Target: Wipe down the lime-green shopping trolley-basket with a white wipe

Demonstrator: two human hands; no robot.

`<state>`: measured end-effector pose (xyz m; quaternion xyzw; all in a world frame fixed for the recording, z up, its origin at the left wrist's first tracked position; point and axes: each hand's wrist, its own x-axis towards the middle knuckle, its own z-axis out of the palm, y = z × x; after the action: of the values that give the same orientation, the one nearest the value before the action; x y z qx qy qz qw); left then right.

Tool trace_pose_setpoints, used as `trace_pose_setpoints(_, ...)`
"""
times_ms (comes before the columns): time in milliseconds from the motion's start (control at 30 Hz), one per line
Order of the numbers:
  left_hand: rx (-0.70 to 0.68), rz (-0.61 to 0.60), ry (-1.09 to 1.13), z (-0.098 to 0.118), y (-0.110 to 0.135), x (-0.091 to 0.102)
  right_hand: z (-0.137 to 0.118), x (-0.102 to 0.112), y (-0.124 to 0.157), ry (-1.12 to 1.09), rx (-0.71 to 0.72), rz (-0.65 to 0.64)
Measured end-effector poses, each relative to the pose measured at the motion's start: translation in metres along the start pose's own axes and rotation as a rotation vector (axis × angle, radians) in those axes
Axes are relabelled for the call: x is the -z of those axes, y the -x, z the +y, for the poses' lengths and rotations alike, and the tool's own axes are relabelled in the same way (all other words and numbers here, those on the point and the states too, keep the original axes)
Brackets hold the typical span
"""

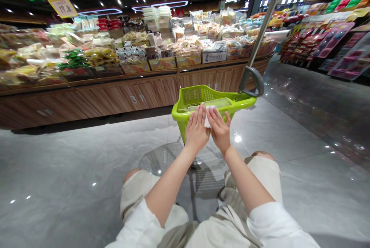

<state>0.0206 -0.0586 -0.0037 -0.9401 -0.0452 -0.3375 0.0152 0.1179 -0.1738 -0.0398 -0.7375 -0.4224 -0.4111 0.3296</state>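
Head view — hands [197,130] flanking white packet [207,120]

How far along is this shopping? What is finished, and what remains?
Done: a flat pale packet lies in the lime-green plastic basket. In hand: the left hand and right hand hold a small white packet above it. Left: unclear; the basket has room, near the wooden display counter.

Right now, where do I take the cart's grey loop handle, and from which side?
Grip the grey loop handle at its curved outer bend, coming from the near side: the loop stands open at the foot of the slanted metal pole, so fingers should wrap through.
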Motion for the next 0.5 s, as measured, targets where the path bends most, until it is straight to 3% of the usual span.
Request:
trace_pose_setpoints(100, -0.007, -0.008, -0.015, -0.001, 0.0, 0.0, 0.011, 0.004, 0.004, 0.029, 0.022, -0.012)
trace_pose_setpoints(200, -0.008, -0.008, -0.019, 0.0, -0.001, -0.001, 0.034, 0.007, 0.009, 0.094, -0.184, 0.167)
trace_pose_setpoints(267, -0.002, -0.005, -0.014, 0.0, -0.001, -0.003, 0.032, 0.005, 0.009, 0.098, -0.25, 0.235)
trace_pose_setpoints(400, -0.006, 0.0, 0.005, 0.0, -0.001, -0.004, 0.002, 0.003, 0.006, 0.01, 0.011, -0.013)
trace_pose_setpoints(467, -0.014, -0.002, 0.01, -0.001, 0.0, -0.003, 0.004, 0.007, 0.006, 0.014, 0.083, -0.09)
trace_pose_setpoints(500, -0.015, 0.0, 0.01, -0.001, 0.0, -0.003, 0.012, 0.009, 0.006, 0.032, 0.059, -0.069)
